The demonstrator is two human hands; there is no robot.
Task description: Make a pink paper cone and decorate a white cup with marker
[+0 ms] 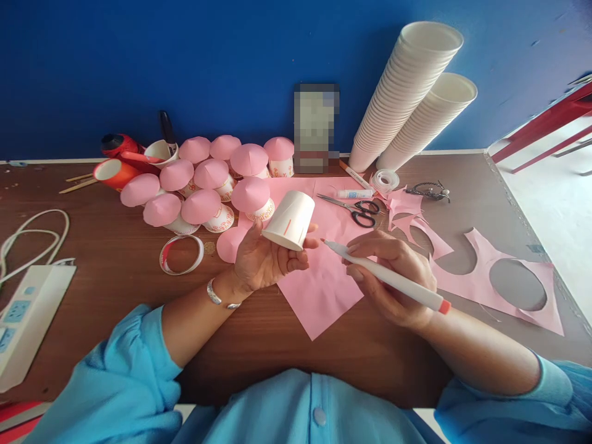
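Observation:
In my left hand (272, 259) rests a white paper cup (291, 219), tilted, with a short orange line drawn on its side. The fingers curl under and behind it. My right hand (398, 274) grips a white marker pen (388, 277) with a red-orange end; its uncapped tip points at the cup but stays a little apart from it. Beneath both hands lies a pink paper sheet (319, 308). Left of the cup stand several small decorated cups with pink cone roofs (250, 196).
Black-handled scissors (363, 217), a glue tube (355, 193) and a tape roll (385, 180) lie behind. Two tall paper cup stacks (407, 92) lean by the blue wall. Pink paper offcuts (481, 271) spread right. A tape ring (181, 254) and power strip (37, 320) sit left.

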